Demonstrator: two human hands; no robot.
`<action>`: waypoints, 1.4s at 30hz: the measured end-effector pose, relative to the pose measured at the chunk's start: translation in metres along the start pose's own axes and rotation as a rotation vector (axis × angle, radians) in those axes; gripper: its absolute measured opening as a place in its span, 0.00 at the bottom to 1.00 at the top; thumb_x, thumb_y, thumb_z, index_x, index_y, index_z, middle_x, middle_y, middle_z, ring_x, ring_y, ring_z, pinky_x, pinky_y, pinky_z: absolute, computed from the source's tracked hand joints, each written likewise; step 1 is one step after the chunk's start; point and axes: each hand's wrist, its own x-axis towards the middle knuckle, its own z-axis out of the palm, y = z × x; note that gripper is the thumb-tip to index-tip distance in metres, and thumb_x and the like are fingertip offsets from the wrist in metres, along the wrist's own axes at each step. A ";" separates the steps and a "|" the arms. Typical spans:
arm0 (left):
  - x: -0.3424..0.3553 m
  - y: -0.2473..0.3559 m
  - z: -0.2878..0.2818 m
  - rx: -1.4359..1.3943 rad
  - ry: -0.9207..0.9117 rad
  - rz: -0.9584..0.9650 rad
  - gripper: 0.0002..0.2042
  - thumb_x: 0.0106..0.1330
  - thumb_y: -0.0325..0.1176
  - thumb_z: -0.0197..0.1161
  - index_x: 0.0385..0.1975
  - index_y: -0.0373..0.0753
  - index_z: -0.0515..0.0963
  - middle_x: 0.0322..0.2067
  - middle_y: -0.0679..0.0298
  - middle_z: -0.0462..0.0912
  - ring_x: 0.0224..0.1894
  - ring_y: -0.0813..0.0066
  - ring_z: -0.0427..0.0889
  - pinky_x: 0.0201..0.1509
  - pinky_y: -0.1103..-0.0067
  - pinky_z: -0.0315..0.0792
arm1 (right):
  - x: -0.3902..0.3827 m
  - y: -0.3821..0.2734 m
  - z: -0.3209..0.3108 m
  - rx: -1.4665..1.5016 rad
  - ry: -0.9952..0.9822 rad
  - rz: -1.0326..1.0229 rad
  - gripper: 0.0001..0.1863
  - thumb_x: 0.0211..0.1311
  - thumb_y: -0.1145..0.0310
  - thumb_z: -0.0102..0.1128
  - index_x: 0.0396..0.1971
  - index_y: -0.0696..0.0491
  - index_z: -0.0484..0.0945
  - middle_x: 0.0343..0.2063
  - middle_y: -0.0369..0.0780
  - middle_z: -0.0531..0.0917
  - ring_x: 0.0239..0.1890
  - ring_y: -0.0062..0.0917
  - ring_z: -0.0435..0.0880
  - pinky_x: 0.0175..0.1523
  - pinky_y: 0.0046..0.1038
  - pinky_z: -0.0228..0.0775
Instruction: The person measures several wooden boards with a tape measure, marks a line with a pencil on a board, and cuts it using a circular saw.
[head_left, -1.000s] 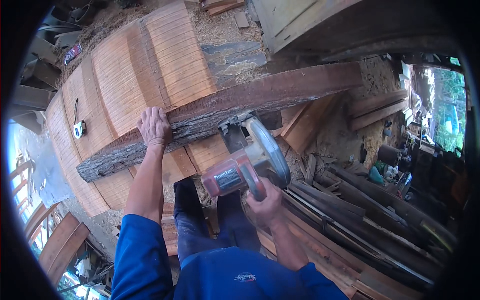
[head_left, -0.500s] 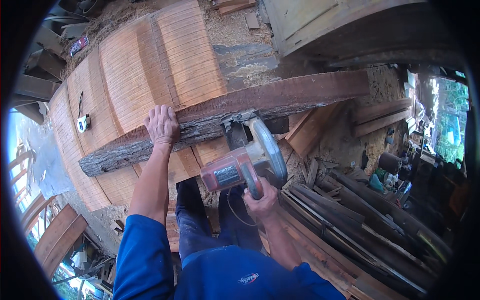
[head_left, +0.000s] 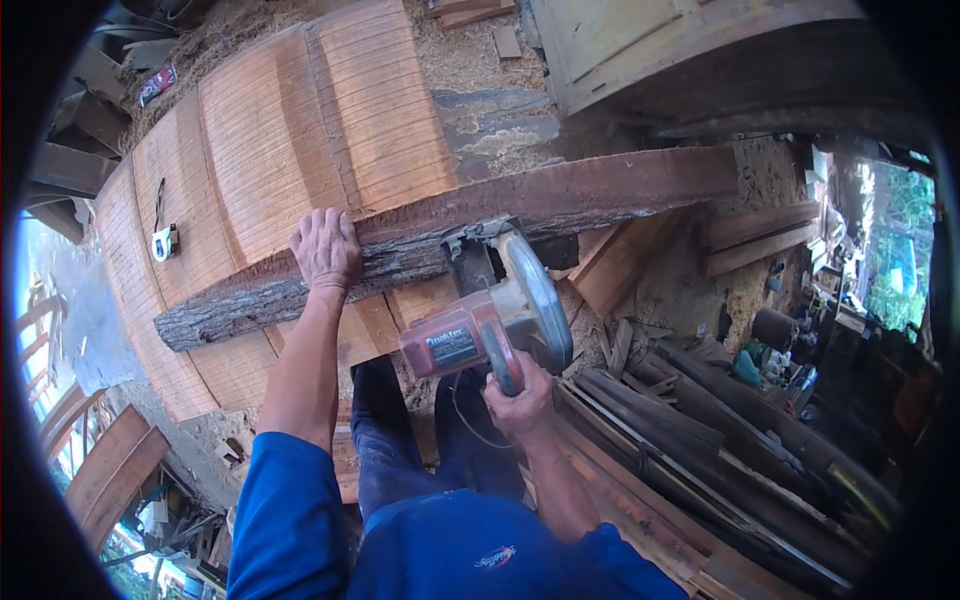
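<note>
A long wooden slab (head_left: 600,190) with a rough bark edge (head_left: 240,310) lies across several wide sawn boards (head_left: 265,120). My left hand (head_left: 327,250) rests on the slab left of its middle, fingers stretched over its upper part. In my right hand (head_left: 522,398) is the rear handle of a red circular saw (head_left: 440,340). The saw has a metal guard (head_left: 545,300), and its base plate is against the bark side of the slab. Hidden from view is the blade's cutting edge. A white tape measure (head_left: 165,243) lies on the boards at the left, its tape partly out.
A wooden cabinet-like piece (head_left: 690,50) stands at the far right. Long timber offcuts (head_left: 700,430) are piled to the right of my legs. Curved boards (head_left: 118,475) lean at the lower left. Sawdust (head_left: 465,55) covers the ground beyond the boards. A thin cord (head_left: 465,415) hangs beneath the saw.
</note>
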 end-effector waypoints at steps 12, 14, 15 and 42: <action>-0.001 -0.002 -0.003 -0.001 0.025 0.103 0.11 0.70 0.41 0.47 0.32 0.42 0.73 0.34 0.61 0.73 0.44 0.60 0.72 0.48 0.64 0.62 | 0.016 -0.010 -0.001 0.000 0.009 0.007 0.18 0.45 0.74 0.65 0.40 0.57 0.77 0.25 0.47 0.81 0.29 0.43 0.84 0.35 0.37 0.76; 0.000 -0.002 -0.003 -0.001 0.007 0.108 0.11 0.70 0.41 0.47 0.32 0.42 0.73 0.34 0.61 0.73 0.43 0.60 0.72 0.48 0.65 0.62 | 0.018 -0.011 -0.001 0.000 0.009 0.015 0.18 0.45 0.74 0.65 0.39 0.58 0.76 0.25 0.47 0.81 0.29 0.43 0.84 0.35 0.37 0.76; 0.000 -0.001 -0.003 -0.001 0.006 0.111 0.11 0.70 0.41 0.47 0.32 0.42 0.73 0.34 0.61 0.73 0.43 0.60 0.72 0.48 0.65 0.62 | 0.020 -0.010 0.000 0.012 0.014 0.005 0.18 0.45 0.74 0.65 0.39 0.58 0.76 0.25 0.47 0.81 0.29 0.43 0.84 0.35 0.37 0.76; 0.002 -0.004 -0.003 -0.027 -0.021 0.164 0.11 0.68 0.42 0.52 0.29 0.41 0.73 0.32 0.61 0.74 0.43 0.60 0.72 0.49 0.64 0.61 | 0.060 -0.029 0.012 0.078 0.049 -0.013 0.14 0.44 0.74 0.63 0.35 0.57 0.77 0.20 0.44 0.79 0.22 0.38 0.81 0.30 0.35 0.73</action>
